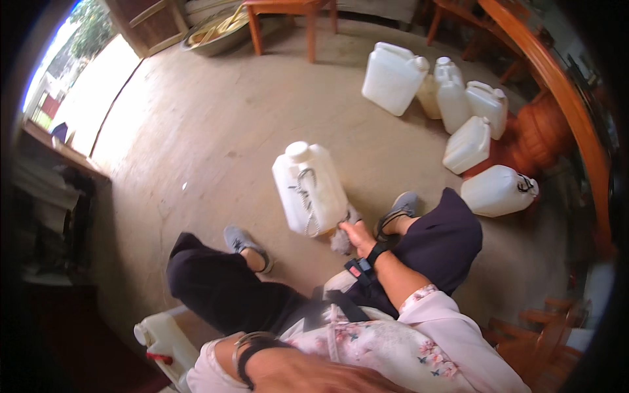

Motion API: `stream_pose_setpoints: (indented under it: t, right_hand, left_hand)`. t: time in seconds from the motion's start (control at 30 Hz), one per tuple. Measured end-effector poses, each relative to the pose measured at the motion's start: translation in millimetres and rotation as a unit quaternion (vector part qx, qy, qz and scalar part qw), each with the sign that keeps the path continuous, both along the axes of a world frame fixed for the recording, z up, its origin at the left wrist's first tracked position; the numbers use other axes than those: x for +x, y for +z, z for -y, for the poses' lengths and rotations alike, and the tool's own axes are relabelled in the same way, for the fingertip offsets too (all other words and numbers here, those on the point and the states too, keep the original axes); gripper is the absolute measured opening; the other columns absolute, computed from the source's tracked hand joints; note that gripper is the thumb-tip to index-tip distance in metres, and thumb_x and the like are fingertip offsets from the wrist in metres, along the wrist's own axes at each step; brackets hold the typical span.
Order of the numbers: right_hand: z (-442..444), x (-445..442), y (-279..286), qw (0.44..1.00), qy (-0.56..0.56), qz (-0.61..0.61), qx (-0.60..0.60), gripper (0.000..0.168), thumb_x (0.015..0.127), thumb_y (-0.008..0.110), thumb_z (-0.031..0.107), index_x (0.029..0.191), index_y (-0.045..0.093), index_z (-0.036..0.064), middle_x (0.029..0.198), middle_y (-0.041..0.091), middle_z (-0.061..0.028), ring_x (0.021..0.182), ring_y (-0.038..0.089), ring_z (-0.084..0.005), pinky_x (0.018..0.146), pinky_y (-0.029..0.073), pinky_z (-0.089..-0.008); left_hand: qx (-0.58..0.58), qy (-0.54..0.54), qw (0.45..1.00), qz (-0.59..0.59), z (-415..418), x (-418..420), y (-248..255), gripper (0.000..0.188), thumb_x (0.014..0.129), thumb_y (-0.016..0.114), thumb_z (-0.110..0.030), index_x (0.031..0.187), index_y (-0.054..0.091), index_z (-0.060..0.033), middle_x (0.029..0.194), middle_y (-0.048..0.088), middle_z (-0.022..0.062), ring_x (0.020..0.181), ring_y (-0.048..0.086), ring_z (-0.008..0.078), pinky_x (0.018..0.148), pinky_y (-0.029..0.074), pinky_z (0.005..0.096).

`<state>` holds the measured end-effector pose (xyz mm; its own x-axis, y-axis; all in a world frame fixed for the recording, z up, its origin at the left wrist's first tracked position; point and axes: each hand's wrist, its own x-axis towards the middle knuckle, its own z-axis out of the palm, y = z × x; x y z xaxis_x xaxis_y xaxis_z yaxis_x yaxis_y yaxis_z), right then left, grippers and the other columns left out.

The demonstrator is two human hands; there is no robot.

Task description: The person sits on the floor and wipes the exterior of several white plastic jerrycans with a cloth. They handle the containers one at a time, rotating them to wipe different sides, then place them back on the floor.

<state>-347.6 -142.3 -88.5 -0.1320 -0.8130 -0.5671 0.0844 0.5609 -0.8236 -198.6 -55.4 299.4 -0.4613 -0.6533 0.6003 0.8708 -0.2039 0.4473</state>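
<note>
A white plastic jerrycan (322, 189) with a white screw cap and a twisted cord at its handle stands on the floor before me, between my feet. At its lower right side my right hand (358, 236) grips a crumpled greyish cloth (341, 241). The cloth is close to the can's side; whether it presses on it cannot be told. My left hand (314, 371) lies near the picture's bottom edge, in front of my flowered top, its fingers blurred and partly cut off. Whether it holds anything does not show.
Several white jerrycans (393, 78) stand or lie at the upper right, by a reddish-brown turned wooden piece (540, 127). Another jerrycan (169, 339) with a red tie is at my lower left. A wooden table (282, 7) and a wide basin (218, 37) are at the top, beside an open doorway.
</note>
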Motion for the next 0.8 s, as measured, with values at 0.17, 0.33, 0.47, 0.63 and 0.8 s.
stream_pose_setpoints:
  t: [0.17,0.33,0.47,0.63,0.8]
  right_hand:
    - [-3,15,37,0.998,0.021,0.047,0.048,0.051,0.071,0.062,0.028,0.101,0.057,-0.014,0.097,0.061,-0.0203,0.089,0.059,-0.0258,0.077,0.045,-0.0357]
    - [-4,2,14,0.998,0.023,-0.049,0.035,0.051,0.071,0.062,0.03,0.093,0.058,-0.016,0.092,0.061,-0.0238,0.087,0.06,-0.0279,0.074,0.045,-0.0376]
    - [-7,0,20,0.997,0.041,-0.061,0.029,0.051,0.071,0.062,0.034,0.086,0.059,-0.014,0.082,0.061,-0.0169,0.074,0.058,-0.0232,0.061,0.046,-0.0394]
    - [-4,5,12,1.0,-0.002,-0.028,0.001,0.041,0.071,0.064,0.031,0.067,0.06,-0.009,0.066,0.055,-0.0066,0.063,0.051,-0.0158,0.056,0.04,-0.0364]
    - [-5,4,5,1.0,-0.011,0.024,0.017,0.047,0.075,0.062,0.027,0.104,0.057,-0.01,0.096,0.061,-0.0138,0.087,0.057,-0.0199,0.075,0.045,-0.0324]
  left_hand:
    - [-0.019,0.097,0.995,0.013,-9,8,1,0.071,0.09,0.031,-0.056,0.12,0.049,0.0057,0.116,0.051,0.0313,0.107,0.054,0.0371,0.087,0.045,0.0409]
    - [-0.054,0.196,0.979,-0.025,-21,2,5,0.06,0.094,0.027,-0.05,0.126,0.048,-0.0033,0.124,0.048,0.0266,0.115,0.048,0.0369,0.093,0.041,0.0437]
    - [-0.067,0.339,0.929,-0.137,-40,-13,12,0.053,0.097,0.024,-0.045,0.13,0.047,-0.0105,0.13,0.046,0.0229,0.122,0.043,0.0366,0.097,0.037,0.046]
    - [-0.108,0.149,0.974,-0.13,-37,8,-21,0.049,0.097,0.033,-0.038,0.138,0.034,-0.0128,0.135,0.043,0.0218,0.126,0.038,0.0392,0.101,0.032,0.0492]
    - [-0.224,0.15,0.962,0.043,-11,29,-8,0.045,0.095,0.043,-0.025,0.131,0.034,0.0003,0.123,0.047,0.0322,0.114,0.047,0.0472,0.097,0.036,0.0546]
